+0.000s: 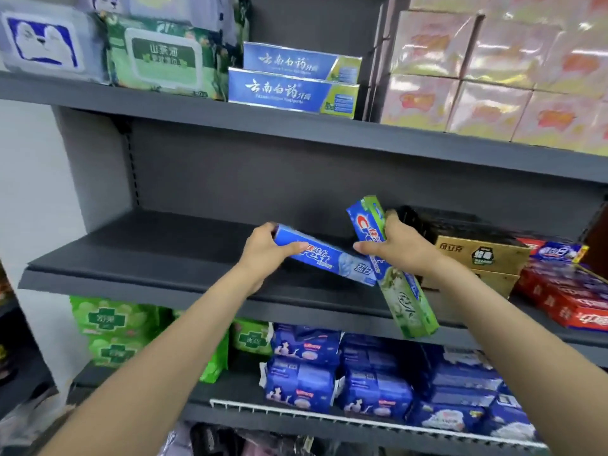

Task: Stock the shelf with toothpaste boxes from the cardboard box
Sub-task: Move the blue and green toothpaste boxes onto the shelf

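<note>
Now, step: putting two toothpaste boxes on the shelf.
Left hand (263, 246): fingers curl round the blue box (324, 260), low over the shelf (158, 258).
Right hand (391, 246): fingers grip the green box (404, 301), tilted, its bottom end past the shelf edge.
Next: lay both flat on the bare shelf, beside the gold boxes (480, 255).
Cardboard box: not seen.

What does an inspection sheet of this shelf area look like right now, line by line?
Surface: middle shelf, dark, bare on its left part.
Job's things: blue toothpaste box and green toothpaste box, both held above the shelf.
Clutter: gold boxes and red boxes at the shelf's right.
Hands: left hand grips the blue box; right hand grips the green box.
Cables: nothing seen.
Surroundings: wipes packs above, blue packs below.
</note>
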